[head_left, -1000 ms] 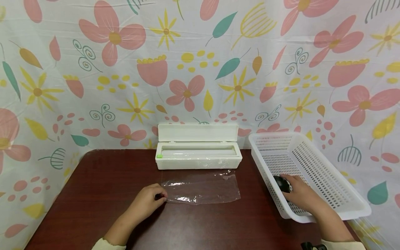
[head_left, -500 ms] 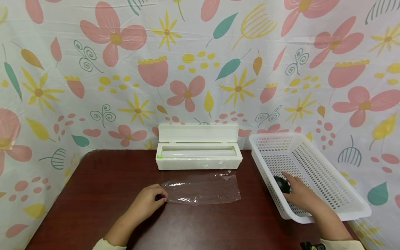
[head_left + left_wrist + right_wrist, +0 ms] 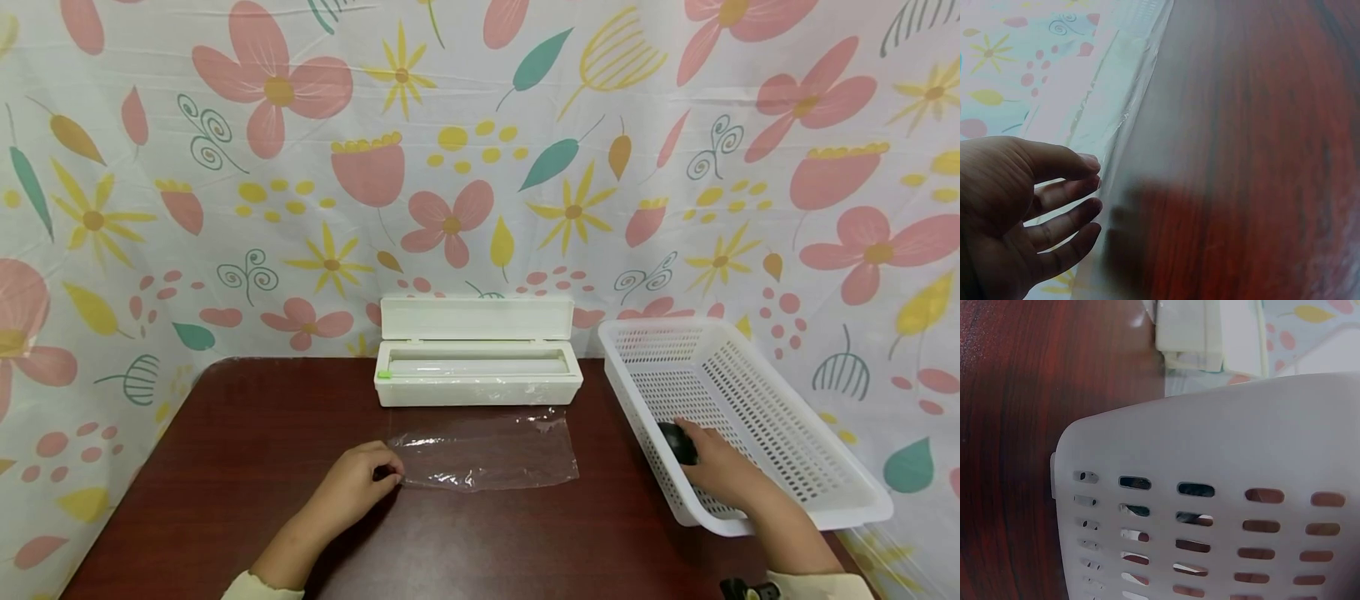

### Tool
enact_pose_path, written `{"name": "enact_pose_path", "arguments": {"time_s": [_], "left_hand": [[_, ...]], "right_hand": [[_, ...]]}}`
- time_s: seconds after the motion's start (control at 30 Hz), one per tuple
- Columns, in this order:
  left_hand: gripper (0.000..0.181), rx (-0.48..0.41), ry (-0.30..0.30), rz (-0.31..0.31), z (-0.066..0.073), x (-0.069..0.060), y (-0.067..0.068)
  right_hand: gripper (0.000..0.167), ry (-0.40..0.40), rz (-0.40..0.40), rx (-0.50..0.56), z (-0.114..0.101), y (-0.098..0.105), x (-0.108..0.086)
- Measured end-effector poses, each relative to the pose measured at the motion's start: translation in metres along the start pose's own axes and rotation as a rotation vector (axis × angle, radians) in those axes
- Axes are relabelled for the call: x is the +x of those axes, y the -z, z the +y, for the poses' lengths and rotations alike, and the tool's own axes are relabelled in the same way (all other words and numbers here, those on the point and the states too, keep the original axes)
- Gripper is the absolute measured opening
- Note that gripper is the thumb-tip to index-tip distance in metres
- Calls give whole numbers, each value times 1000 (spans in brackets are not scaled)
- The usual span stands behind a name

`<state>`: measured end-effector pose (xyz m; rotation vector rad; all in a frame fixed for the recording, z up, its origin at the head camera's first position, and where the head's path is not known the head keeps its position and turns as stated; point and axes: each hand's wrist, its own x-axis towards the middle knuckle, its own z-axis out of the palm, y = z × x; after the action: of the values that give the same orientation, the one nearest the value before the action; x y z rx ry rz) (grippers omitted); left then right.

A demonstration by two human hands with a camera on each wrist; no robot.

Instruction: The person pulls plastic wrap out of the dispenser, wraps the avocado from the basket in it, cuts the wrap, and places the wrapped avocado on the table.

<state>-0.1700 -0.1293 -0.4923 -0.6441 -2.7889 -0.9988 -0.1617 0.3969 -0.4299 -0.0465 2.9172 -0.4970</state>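
Observation:
In the head view my left hand (image 3: 358,482) pinches the near left corner of a sheet of clear plastic wrap (image 3: 487,457) between thumb and forefinger. The sheet stretches over the table from a white wrap dispenser box (image 3: 480,392), whose lid stands raised. From the left wrist, my other fingers (image 3: 1063,228) are seen spread below the pinch. My right hand (image 3: 722,473) reaches into a white perforated basket (image 3: 813,417) and grips a dark green, shiny, rounded object (image 3: 677,442), partly covered by the fingers. The right wrist view shows mostly the basket's wall (image 3: 1210,437), with dark green behind its slots.
A dark red-brown table (image 3: 480,546) lies under everything. Behind it hangs a flowered cloth (image 3: 450,167), close to the backs of box and basket. A small green slider (image 3: 384,375) sits at the box's left end. The basket occupies the table's right side.
My right hand's fingers were slightly lifted off the dark green object half a second ago and now lie closer around it. The left hand and the wrap have stayed put.

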Motion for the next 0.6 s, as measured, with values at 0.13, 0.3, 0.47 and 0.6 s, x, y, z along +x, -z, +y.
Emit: {"name": "enact_pose_path", "arguments": {"time_s": [0.13,0.3,0.47,0.6], "left_hand": [[18,5,8,-8,0,0,0],[18,6,-16,-3,1,0,1],[19,5,-28,-3,2,-1,1],[19,-2,-28,-6,2,-1,1]], "right_hand": [[85,6,5,-2,0,0,0],[83,21,10,-3,0,-1,0],[82,26,12,-4,0,-1,0],[82,36,22,-1,0,-2,0]]}}
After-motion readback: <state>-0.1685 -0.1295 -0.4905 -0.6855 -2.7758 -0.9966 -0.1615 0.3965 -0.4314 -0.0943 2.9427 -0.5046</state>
